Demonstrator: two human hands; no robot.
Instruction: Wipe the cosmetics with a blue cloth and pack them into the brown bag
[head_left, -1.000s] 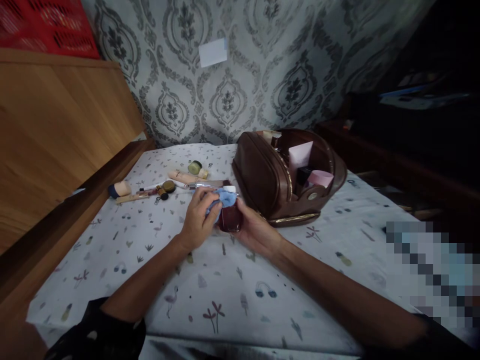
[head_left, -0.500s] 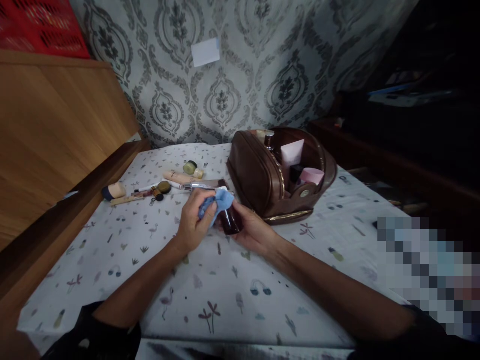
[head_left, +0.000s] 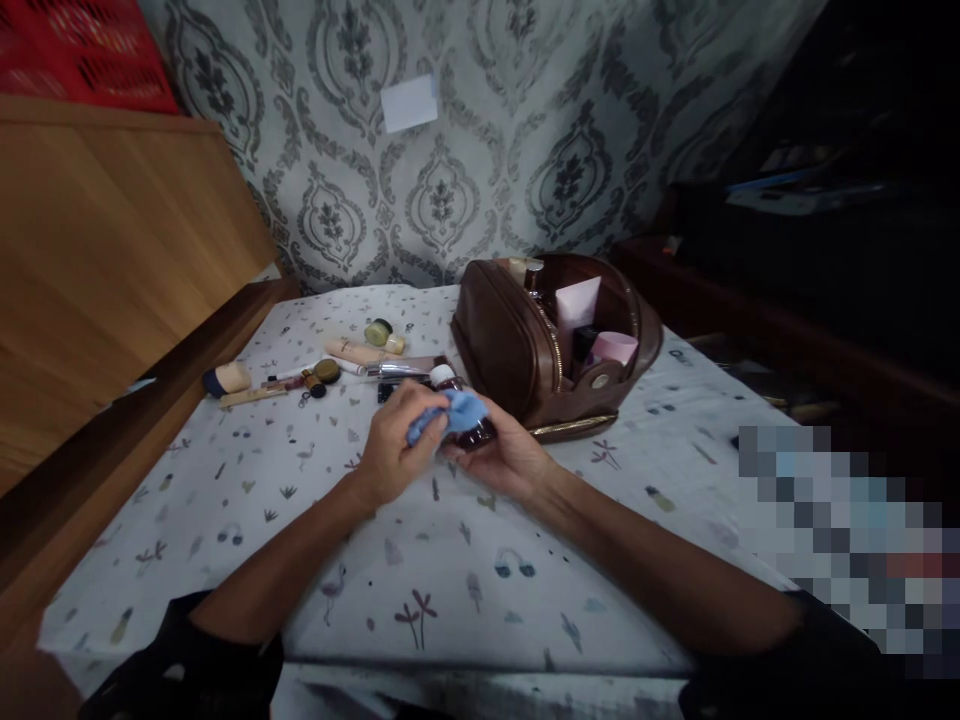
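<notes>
My right hand (head_left: 506,455) grips a small dark brown bottle (head_left: 478,434) with a white cap, held tilted above the table. Pinched in the fingers of my left hand (head_left: 401,440) is a blue cloth (head_left: 463,408), which lies against the bottle's side and covers its middle. Just behind the hands stands a brown leather toiletry bag (head_left: 502,340), its top unzipped. Inside it are a pale pink tube (head_left: 577,302), a pink round container (head_left: 616,347) and a bottle with a silver cap (head_left: 533,275).
Left of the bag lie several cosmetics, among them a beige tube (head_left: 352,350), a round green-lidded jar (head_left: 377,332) and a brush with a thick head (head_left: 227,379). A wooden panel (head_left: 127,260) borders the patterned white tablecloth (head_left: 315,580) on the left. Wallpaper rises behind.
The blue cloth has slid down the bottle toward its base, and the white cap now shows. The bottle has tilted, its base swinging slightly right and up.
</notes>
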